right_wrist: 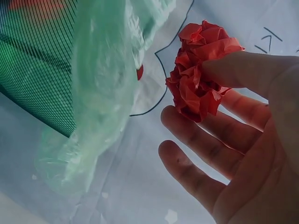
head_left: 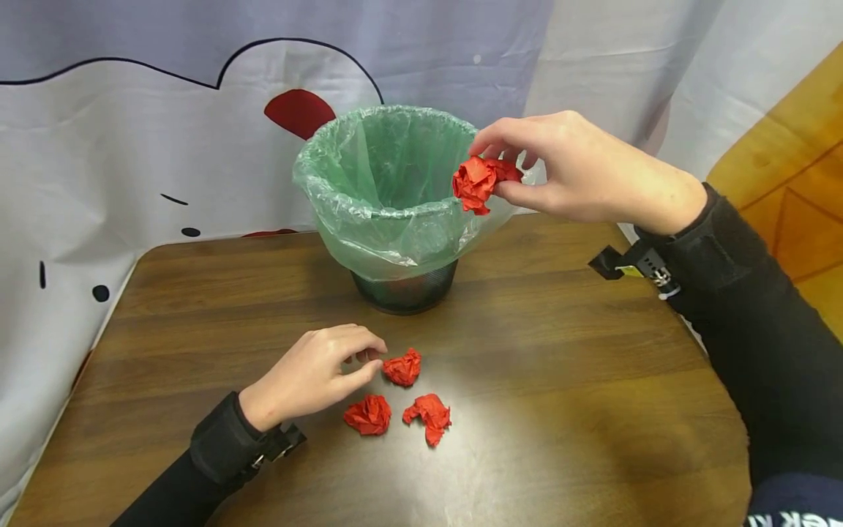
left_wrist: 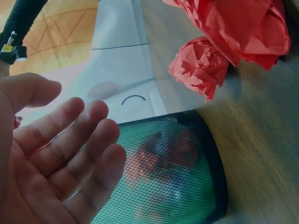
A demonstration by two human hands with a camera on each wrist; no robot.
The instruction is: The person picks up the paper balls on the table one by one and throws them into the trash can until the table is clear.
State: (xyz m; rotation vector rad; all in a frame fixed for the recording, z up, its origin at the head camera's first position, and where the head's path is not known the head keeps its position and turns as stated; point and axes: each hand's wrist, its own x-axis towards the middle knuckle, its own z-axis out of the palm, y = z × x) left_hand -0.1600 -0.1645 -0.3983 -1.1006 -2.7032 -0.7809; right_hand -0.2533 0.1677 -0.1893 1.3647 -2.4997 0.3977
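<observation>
My right hand [head_left: 560, 165] pinches a crumpled red paper ball [head_left: 476, 183] between thumb and fingers at the right rim of the bin. In the right wrist view the same red paper ball [right_wrist: 198, 74] sits against the thumb, with the lower fingers spread loosely. The black mesh bin [head_left: 405, 289] has a green plastic bag [head_left: 395, 234] folded over its rim. Low over the table, my left hand [head_left: 323, 369] holds nothing, its fingers loosely bent beside a crumpled red paper ball [head_left: 403, 367]. Two more red paper balls, one left [head_left: 369, 416] and one right [head_left: 429, 417], lie nearer me.
Red shapes [left_wrist: 154, 158] show through the bin's mesh in the left wrist view. The bin stands at the back of the brown wooden table [head_left: 560, 351]. A printed curtain [head_left: 165, 161] hangs right behind the table's far edge.
</observation>
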